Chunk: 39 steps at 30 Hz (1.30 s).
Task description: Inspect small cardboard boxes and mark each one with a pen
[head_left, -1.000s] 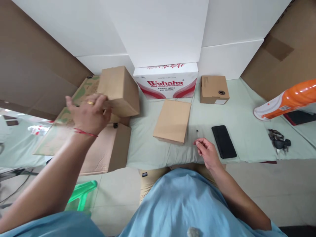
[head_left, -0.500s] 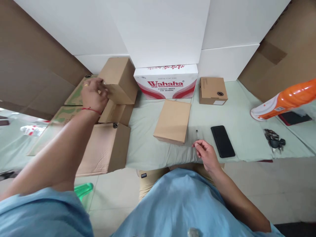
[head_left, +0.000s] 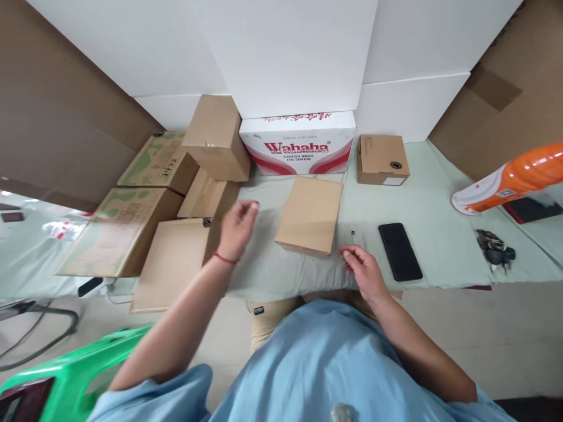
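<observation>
My left hand is in the air, to the left of a closed brown cardboard box and apart from it. Its fingers are curled together, and anything between them is hidden. Near that box's front right corner, my right hand has thumb and fingers pinched; whatever they hold is too small to make out. Just beyond those fingertips shows a tiny thin item with a black tip. Left of my left hand, a tall carton rests on an open-topped box.
Cartons with green print and a plain box stand at left. Behind is a Wahaha water carton. To the right are a small box, a phone, keys and an orange bottle. A green stool stands below.
My left hand has left the tall carton's front edge and come back toward me and to the right. The right hand keeps its pinch almost in place. More of the left side shows.
</observation>
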Each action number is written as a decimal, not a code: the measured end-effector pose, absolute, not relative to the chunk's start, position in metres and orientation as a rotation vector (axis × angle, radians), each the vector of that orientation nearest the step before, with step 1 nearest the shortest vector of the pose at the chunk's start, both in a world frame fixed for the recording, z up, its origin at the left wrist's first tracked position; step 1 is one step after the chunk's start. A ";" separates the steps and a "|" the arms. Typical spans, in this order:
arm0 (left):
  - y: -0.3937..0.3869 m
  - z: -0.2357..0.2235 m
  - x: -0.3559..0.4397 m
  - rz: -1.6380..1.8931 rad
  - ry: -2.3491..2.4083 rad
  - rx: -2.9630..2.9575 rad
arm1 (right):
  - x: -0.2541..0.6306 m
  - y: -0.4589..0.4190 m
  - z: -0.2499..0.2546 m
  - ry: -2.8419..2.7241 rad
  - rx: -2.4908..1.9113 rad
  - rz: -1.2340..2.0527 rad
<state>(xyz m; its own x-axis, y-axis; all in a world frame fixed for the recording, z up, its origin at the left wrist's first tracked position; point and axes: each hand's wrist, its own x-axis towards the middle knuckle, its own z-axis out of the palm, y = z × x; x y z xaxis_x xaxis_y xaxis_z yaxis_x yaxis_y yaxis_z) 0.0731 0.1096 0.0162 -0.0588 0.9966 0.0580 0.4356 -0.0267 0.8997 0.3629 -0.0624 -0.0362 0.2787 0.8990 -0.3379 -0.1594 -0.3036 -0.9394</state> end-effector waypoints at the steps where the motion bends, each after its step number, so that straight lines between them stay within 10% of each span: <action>1: 0.090 0.002 0.085 0.998 1.515 1.498 | 0.360 -0.060 -0.036 -0.737 -1.476 1.246; 16: -0.041 0.023 0.159 1.264 1.012 2.013 | 0.373 -0.067 -0.042 -0.389 -0.944 1.524; 32: -0.008 -0.010 0.131 1.073 0.919 0.727 | 0.376 -0.099 0.030 -1.749 -1.151 0.566; 39: -0.008 -0.028 0.134 1.217 1.002 1.056 | 0.367 -0.100 -0.001 -1.017 -1.112 1.136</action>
